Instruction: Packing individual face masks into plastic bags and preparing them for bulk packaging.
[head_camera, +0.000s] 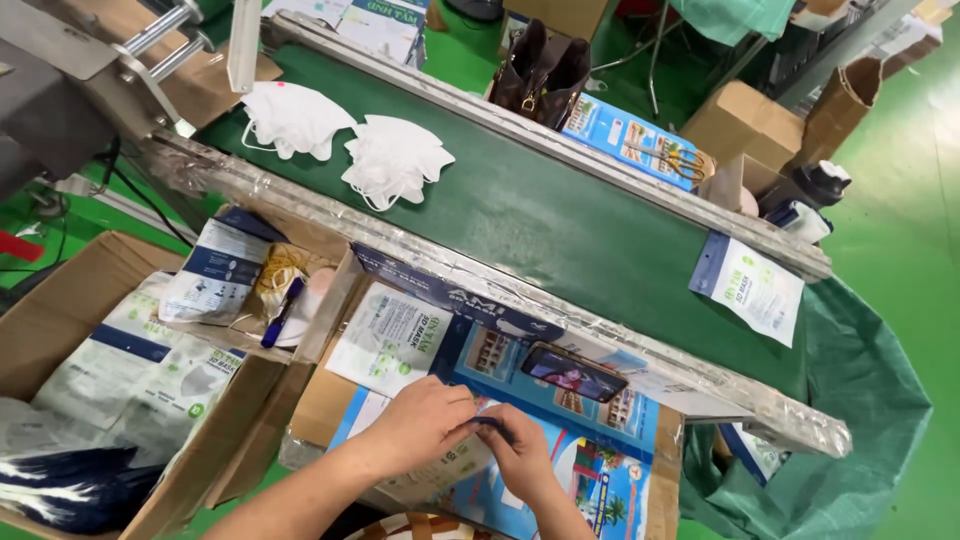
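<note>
Both hands, the left hand (420, 425) and right hand (520, 452), meet close together and pinch a flat mask packet (445, 465) lying on the blue box (560, 460), below the green belt (540, 215).

Dark green conveyor belt (540, 215), two stacks of white masks (345, 140) on it, white pouches with navy top bands (215, 270) in my brown cardboard box (60, 300), blue picture-printed carton (590, 470) under my hands, bright green floor (900, 210), blue pen (283, 312).
</note>
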